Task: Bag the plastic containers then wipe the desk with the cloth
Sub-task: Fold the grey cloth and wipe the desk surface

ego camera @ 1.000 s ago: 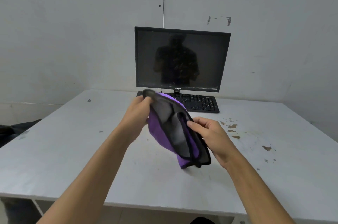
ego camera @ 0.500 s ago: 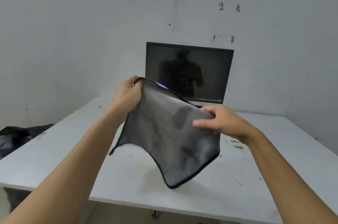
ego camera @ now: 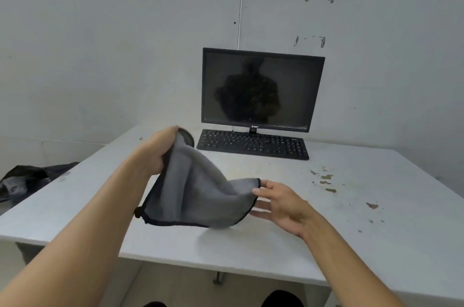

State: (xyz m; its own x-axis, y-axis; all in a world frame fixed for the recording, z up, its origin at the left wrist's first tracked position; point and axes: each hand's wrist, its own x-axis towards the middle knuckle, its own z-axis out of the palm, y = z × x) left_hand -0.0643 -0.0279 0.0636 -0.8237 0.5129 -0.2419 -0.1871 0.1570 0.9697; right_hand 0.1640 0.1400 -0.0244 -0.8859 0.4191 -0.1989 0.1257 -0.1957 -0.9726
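A grey cloth (ego camera: 200, 193) with dark edging hangs over the white desk (ego camera: 326, 219), in front of the keyboard (ego camera: 253, 143) — its lower fold at or just above the desktop. The left hand (ego camera: 157, 153) grips its upper corner, nearer the keyboard. The right hand (ego camera: 281, 202), fingers straight, touches the cloth's right edge — hands apart.

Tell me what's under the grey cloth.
Only bare white desk shows around the cloth, which the left hand holds up by a corner. Its lower fold meets the desk, so the patch beneath is covered; nothing can be confirmed there.
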